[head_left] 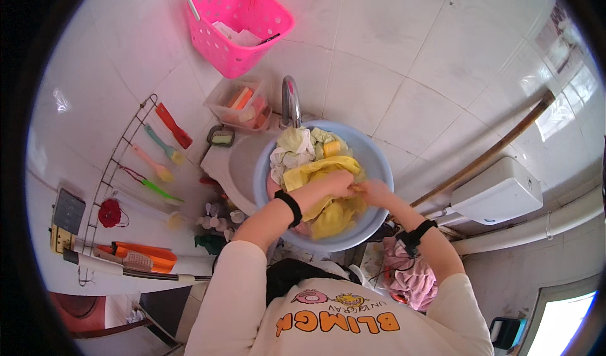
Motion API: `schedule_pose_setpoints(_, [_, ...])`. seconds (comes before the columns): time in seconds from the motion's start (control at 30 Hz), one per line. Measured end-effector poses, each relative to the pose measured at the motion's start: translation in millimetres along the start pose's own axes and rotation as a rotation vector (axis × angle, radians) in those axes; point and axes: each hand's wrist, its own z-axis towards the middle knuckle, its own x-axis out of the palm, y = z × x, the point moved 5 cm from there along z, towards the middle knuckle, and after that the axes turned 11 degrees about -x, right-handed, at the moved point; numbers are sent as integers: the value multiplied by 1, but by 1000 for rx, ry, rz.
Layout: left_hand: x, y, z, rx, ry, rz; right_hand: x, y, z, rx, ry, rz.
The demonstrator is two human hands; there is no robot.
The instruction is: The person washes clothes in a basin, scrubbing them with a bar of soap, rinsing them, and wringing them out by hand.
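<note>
Over yellow cloth (334,220), hands (377,193) close together

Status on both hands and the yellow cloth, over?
Left hand, right hand close together, gripping yellow cloth. Cloth bunched in blue basin. Pale cloth alongside; faucet beyond far rim.
</note>
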Motion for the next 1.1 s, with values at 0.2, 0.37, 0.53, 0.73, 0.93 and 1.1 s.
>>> schedule_pose_setpoints(0.2, [-75, 7, -35, 21, -395, -445, -94, 27, -19, 149, -502, 7])
schedule_pose_setpoints(0.37, [-102, 42, -79, 33, -518, -208, -115, 20, -32, 117, -624, -22])
schedule_pose_setpoints(0.53, [-40, 97, -109, -132, -284, -4, -45, 62, -15, -34, -224, -394])
schedule_pose_setpoints(0.73, [-34, 80, -120, -168, -262, 127, 26, 125, -6, -288, -37, -340])
schedule_pose_setpoints(0.93, [-43, 79, -115, -170, -245, -71, 26, 117, 11, -232, -14, -347])
schedule_pose_setpoints(1.1, [-42, 106, -115, -11, -424, -234, 0, 113, 2, -249, -254, -250])
